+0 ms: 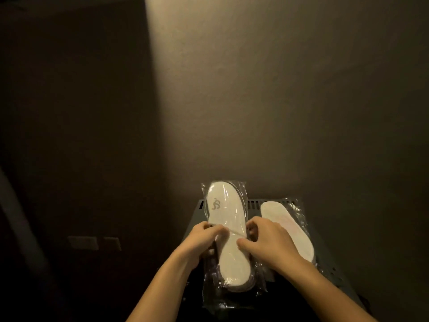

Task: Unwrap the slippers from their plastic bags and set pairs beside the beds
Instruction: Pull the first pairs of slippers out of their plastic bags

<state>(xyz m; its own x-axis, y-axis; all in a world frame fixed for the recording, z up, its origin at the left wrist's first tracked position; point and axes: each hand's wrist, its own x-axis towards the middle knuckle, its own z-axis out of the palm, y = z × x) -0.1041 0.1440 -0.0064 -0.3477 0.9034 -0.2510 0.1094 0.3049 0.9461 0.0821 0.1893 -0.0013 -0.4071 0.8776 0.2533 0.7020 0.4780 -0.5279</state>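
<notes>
Here the only marking to be seen is a thin grey emblem (216, 204), a looping monogram whose letters cannot be read for certain, printed near the far end of the white slipper (226, 231) that the person holds up in its clear plastic bag (242, 192). Both forearms reach in from the bottom edge and meet at the slipper's middle. The left hand (201, 241) grips the bag's left edge with curled fingers, and the right hand (263, 242) pinches the plastic on the right edge, thumb pressed toward the sole; the two hands sit just beside each other with the slipper between them. The bagged slipper points away from the person, its heel end toward the wrists. To the right, a second bagged slipper (287, 231) lies flat on a dark vented box (329, 270), partly behind the right hand. A dim beige wall (290, 89) stands behind.
</notes>
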